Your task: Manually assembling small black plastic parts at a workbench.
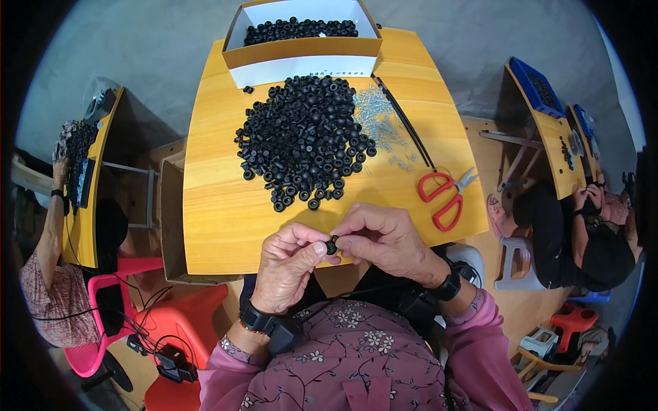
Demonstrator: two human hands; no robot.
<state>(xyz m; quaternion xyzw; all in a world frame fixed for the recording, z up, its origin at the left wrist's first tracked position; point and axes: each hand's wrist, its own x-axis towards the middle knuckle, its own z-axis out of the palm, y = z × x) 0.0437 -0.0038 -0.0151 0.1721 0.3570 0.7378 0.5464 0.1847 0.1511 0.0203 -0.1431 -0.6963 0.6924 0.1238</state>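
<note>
Between my two hands, just off the table's near edge, is a small round black plastic part (332, 245). The thumb and fingers of my left hand (291, 260) pinch it from one side. My right hand (385, 241) closes on it from the other side, fingertips pressed together; whether a screw is in them is hidden. Beyond my hands lies a big heap of similar black parts (301, 133), some ring-shaped, some domed. Small silver screws (379, 120) are scattered along the heap's right side.
Red-handled scissors (447, 198) lie on the wooden table (216, 226) at right, near thin black rods (404, 123). An open cardboard box (301, 48) with more black parts stands at the far edge. Other people sit at tables left and right. A red stool (181, 329) stands at left.
</note>
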